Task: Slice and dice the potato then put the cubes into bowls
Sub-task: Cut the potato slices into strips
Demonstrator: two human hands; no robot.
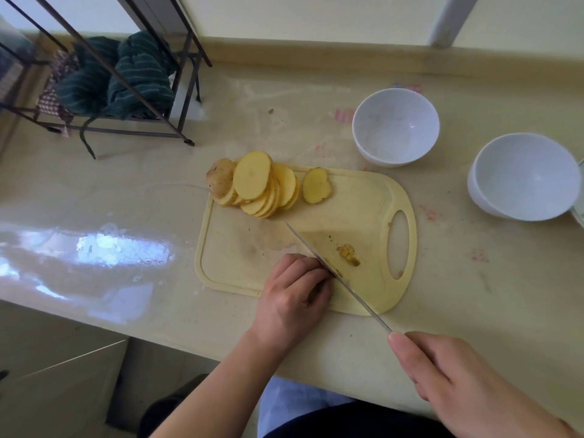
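Dicing is in hand; the right hand (467,384) grips the knife (335,273), while the left hand (294,298) curls over something hidden beside the blade; potato slices (259,184) lie beyond the fingertips; both bowls (395,126) hold nothing; next, probably another cut close to the knuckles.

Two white bowls (395,126) (523,176), one cutting board (373,197), one knife (335,273), one metal rack (104,90), two hands (294,298) (452,384)
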